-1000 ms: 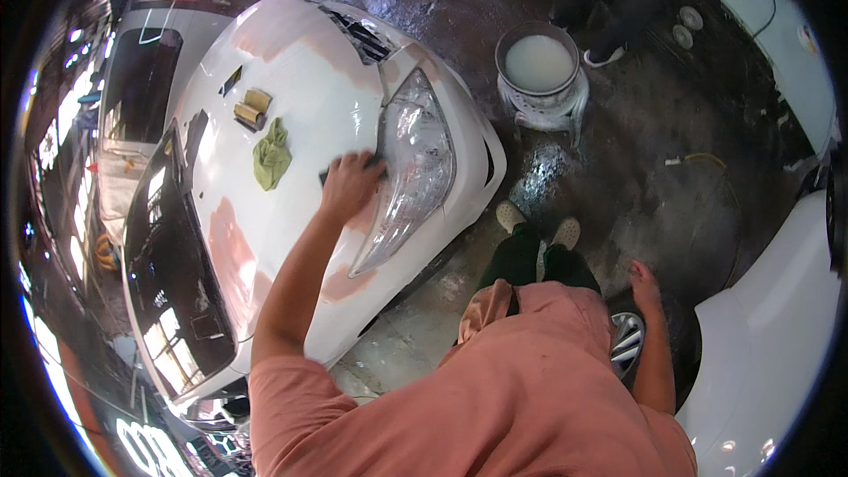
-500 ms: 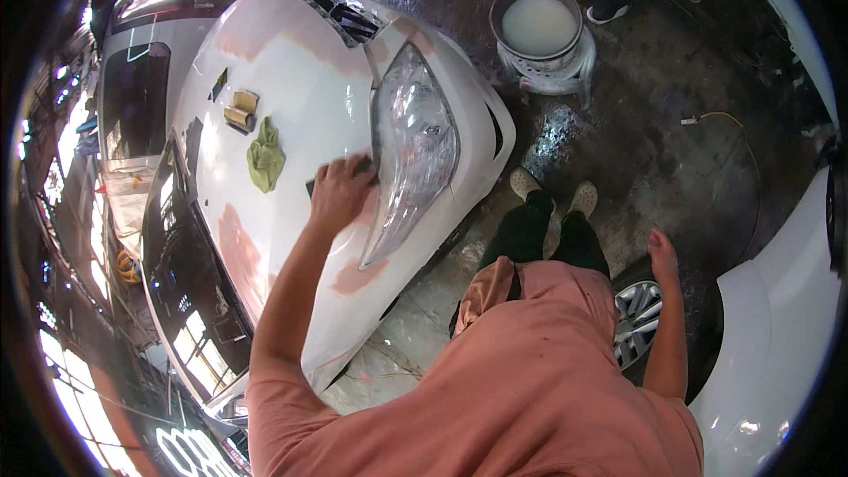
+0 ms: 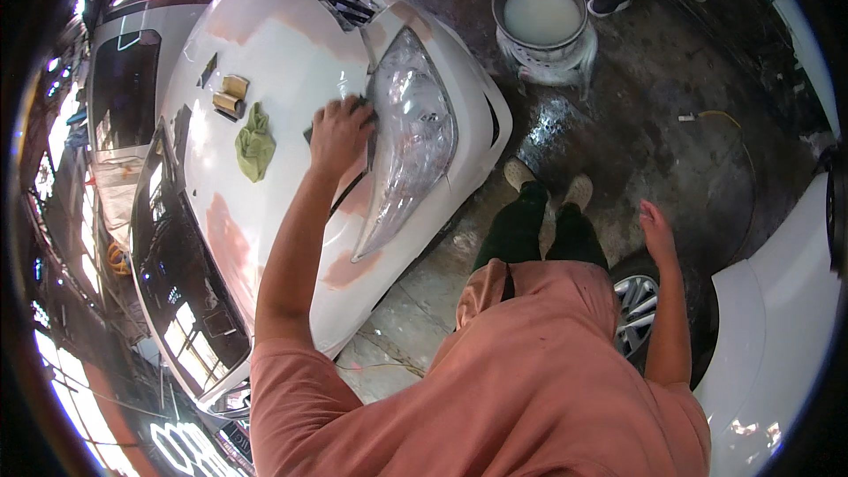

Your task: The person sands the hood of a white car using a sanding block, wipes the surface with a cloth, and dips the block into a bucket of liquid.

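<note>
My left hand (image 3: 342, 137) lies on the white car's hood (image 3: 291, 79), beside the clear headlight (image 3: 415, 115). Its fingers press down over a dark piece of sandpaper (image 3: 308, 134), whose edges poke out on both sides of the hand; most of it is covered. Around the hand the paint is white with dull pinkish patches (image 3: 352, 269). My right hand (image 3: 655, 230) hangs at my side, off the car, fingers loosely stretched and holding nothing.
A crumpled green cloth (image 3: 255, 143), tan folded pieces (image 3: 230, 95) and a dark strip (image 3: 208, 70) lie on the hood. A bucket of milky liquid (image 3: 541, 14) stands ahead on a support. Another person's shoe (image 3: 609, 8) is beside it. A second white car (image 3: 777, 318) is at my right.
My left hand has slid a little forward along the headlight's edge with the dark sandpaper. The right hand has swung slightly forward. The whole view has shifted a bit.
</note>
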A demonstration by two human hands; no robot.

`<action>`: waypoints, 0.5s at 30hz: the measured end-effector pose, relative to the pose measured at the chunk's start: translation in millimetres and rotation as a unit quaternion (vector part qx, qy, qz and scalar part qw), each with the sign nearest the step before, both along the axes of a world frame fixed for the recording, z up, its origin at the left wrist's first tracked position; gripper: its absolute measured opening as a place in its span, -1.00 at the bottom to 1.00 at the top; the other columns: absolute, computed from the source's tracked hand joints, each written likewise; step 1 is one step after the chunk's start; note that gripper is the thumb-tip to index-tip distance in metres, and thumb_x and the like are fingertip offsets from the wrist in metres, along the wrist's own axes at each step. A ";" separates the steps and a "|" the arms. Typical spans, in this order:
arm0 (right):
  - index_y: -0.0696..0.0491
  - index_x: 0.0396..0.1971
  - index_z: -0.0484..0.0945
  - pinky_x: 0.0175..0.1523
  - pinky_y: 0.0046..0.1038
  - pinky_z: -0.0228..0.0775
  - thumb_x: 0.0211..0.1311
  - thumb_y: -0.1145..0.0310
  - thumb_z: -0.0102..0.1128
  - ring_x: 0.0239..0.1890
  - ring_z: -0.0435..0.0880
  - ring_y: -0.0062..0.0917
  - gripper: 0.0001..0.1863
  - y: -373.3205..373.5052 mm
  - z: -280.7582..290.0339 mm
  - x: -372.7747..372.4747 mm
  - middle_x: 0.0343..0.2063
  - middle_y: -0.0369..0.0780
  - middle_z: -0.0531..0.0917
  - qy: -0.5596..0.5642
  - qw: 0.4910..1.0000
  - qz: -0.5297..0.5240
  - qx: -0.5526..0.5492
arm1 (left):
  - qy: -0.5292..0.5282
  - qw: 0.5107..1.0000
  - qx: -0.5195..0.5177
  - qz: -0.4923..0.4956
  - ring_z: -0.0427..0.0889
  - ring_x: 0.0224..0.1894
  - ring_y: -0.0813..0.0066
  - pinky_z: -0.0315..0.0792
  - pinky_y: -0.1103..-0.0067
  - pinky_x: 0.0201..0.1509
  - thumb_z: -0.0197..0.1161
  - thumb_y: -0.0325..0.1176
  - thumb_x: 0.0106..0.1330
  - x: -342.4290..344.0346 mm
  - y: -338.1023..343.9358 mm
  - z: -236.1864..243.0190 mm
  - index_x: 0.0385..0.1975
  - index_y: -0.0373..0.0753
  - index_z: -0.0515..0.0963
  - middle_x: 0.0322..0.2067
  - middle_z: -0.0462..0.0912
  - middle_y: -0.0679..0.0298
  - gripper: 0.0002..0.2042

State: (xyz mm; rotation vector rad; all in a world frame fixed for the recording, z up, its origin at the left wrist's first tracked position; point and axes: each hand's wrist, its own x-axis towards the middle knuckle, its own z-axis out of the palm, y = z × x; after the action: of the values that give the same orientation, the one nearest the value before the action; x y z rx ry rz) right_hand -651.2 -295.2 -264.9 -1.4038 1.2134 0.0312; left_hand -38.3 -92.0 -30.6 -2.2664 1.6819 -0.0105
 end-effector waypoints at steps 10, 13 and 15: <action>0.08 0.32 0.45 0.31 -0.37 0.38 0.45 0.45 0.00 0.24 0.59 -0.32 -0.54 1.1 -14.5 -12.3 0.25 -0.09 0.57 0.017 0.999 0.008 -0.027 | 0.028 0.999 0.038 0.013 0.47 0.19 0.12 0.33 0.18 0.26 0.34 -0.23 0.25 -11.7 20.8 3.7 0.08 0.02 0.64 0.20 0.52 0.29 -0.63; 0.07 0.32 0.46 0.30 -0.35 0.39 0.45 0.46 0.00 0.23 0.60 -0.30 -0.54 -4.7 -3.9 12.3 0.24 -0.10 0.58 -0.011 0.999 0.021 -0.021 | -0.001 1.000 0.015 0.025 0.47 0.20 0.11 0.32 0.16 0.27 0.33 -0.23 0.26 1.2 -10.7 -6.8 0.08 0.02 0.64 0.20 0.52 0.29 -0.64; 0.06 0.32 0.46 0.30 -0.35 0.39 0.44 0.46 0.01 0.23 0.60 -0.31 -0.54 0.3 -7.9 1.4 0.23 -0.11 0.59 0.020 0.997 0.047 -0.052 | 0.001 1.000 0.007 0.021 0.47 0.21 0.10 0.31 0.16 0.28 0.33 -0.23 0.26 -7.6 0.1 -8.2 0.07 0.02 0.65 0.20 0.52 0.29 -0.65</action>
State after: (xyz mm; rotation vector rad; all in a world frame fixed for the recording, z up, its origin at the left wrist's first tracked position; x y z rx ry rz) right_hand -649.9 -294.9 -272.8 -1.5571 1.1956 0.0615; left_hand -45.9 -91.9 -38.8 -2.2914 1.6309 0.0131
